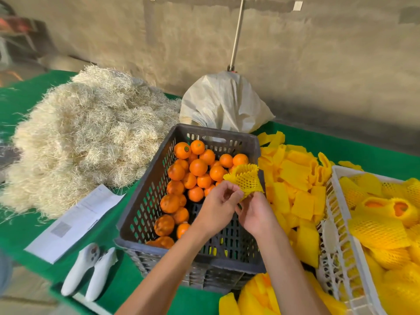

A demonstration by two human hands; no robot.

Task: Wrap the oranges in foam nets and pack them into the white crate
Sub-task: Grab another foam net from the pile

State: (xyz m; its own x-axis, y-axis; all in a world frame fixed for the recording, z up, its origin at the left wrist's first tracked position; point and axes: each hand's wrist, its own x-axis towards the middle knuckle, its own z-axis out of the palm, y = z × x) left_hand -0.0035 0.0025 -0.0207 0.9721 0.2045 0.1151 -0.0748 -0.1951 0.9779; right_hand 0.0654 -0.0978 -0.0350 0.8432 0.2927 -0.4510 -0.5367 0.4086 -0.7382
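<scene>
On the green tabletop [27, 226], the dark crate [145, 201] of bare oranges [198, 167] sits mid-table, and the white crate [338, 214] of wrapped fruit lies at the right edge. Flat nets [302, 201] are heaped between the two crates. Both your hands hold one foam net [246, 179] above the dark crate: your left hand [219, 206] pinches its lower edge in a curled grip, and your right hand [256, 211] grips it from beneath. Spread the mouth wide and round first, then I'd push an orange in fully so the net covers it evenly.
</scene>
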